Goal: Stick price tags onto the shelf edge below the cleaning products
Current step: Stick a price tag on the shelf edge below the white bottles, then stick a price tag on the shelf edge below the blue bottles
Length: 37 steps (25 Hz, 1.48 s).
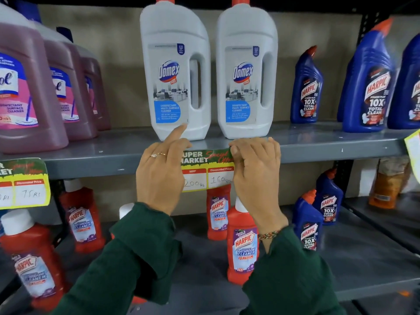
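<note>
A green and yellow price tag point(205, 170) marked 200 and 160 lies against the grey shelf edge point(91, 165), below two white Domex bottles point(176, 71). My left hand point(160, 171) covers the tag's left end, with its index finger raised toward the left bottle's base. My right hand point(255, 169) pinches the tag's right end against the shelf edge, thumb on the green top strip. A second tag point(25, 184) marked 75 hangs on the edge at far left, under the pink cleaner jugs point(25, 87).
Blue Harpic bottles point(366, 83) stand on the right of the upper shelf. Part of a yellow tag point(413, 146) shows at the right border. Red Harpic bathroom cleaner bottles point(242, 244) and blue ones point(308, 226) stand on the lower shelf. Green sleeves cover both forearms.
</note>
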Tool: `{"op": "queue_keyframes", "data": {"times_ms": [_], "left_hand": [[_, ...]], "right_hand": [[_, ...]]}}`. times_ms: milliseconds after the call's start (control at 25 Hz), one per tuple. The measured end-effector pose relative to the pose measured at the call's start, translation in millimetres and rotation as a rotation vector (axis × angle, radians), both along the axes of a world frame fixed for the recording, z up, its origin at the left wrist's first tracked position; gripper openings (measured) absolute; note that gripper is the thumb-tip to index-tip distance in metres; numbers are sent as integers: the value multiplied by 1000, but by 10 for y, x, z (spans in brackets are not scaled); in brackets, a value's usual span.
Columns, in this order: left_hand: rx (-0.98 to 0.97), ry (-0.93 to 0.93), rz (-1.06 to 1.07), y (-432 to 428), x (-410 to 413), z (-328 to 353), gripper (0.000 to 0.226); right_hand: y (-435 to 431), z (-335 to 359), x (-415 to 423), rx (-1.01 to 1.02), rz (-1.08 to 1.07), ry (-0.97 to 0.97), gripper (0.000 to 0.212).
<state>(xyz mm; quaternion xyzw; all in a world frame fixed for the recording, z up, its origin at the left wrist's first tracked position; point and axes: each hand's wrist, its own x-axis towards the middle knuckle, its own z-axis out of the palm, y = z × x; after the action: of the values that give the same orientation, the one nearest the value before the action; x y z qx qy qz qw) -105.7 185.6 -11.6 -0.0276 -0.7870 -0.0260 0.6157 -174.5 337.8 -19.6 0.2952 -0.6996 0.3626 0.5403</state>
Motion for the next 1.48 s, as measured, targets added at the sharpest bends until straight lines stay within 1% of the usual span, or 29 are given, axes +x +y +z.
{"op": "queue_keyframes", "data": {"times_ms": [80,160,200,280,320,360,440,520,600,680,760,840,880,920,1000,1080,1160,1240,1320,1400,1480], "left_hand": [[132,7,-81,18,30,18,37],[176,30,-186,76,56,57,36],[161,40,-188,138,51,78,35],[109,82,-86,394,-20,121,34],[83,113,-41,574,-79,148,36],[43,138,-25,768,-154,164,36],[-54,146,-50,1214,-362,199,33],[-92,95,-61,1574,-604,244,31],[-120,28,-74,1981,-906,264,31],[-153,-54,-46,2380,-1185,232,33],[-161,-122,20,2660,-1384,154,36],[-152,-138,84,2802,-1479,72,35],[-151,-123,100,2822,-1495,47,33],[-149,-105,108,2825,-1494,38,32],[-145,-84,130,2827,-1498,31,31],[-118,-114,143,2859,-1490,30,32],[-57,-136,93,2903,-1449,36,34],[21,-174,-51,2973,-1371,72,38],[53,-251,-212,3084,-1311,98,41],[24,-312,-236,3205,-1328,91,35],[27,-327,-213,3271,-1389,88,24]], "right_hand": [[3,-8,-10,16,-15,27,25],[52,4,-27,36,10,49,22],[103,14,-34,38,68,48,23],[301,46,-40,16,283,-16,27],[437,62,-49,-14,384,-47,28],[599,78,-74,-60,436,-64,28],[1050,98,-212,-170,404,-72,26],[1504,103,-410,-254,282,-62,23],[2033,89,-658,-301,112,-97,23],[2513,74,-894,-353,-59,-230,31],[2862,70,-1069,-366,-163,-433,45],[3073,36,-1176,-338,-111,-603,55],[3136,8,-1216,-332,-61,-634,54],[3174,-12,-1233,-341,-27,-635,47],[3237,-24,-1267,-399,30,-622,27],[3302,13,-1220,-437,119,-644,15],[3362,64,-1147,-362,192,-629,11],[3398,117,-1053,-172,210,-570,12],[3418,160,-1006,3,205,-483,14],[3427,189,-1019,92,204,-396,14],[3440,189,-1060,115,207,-323,13]]}}
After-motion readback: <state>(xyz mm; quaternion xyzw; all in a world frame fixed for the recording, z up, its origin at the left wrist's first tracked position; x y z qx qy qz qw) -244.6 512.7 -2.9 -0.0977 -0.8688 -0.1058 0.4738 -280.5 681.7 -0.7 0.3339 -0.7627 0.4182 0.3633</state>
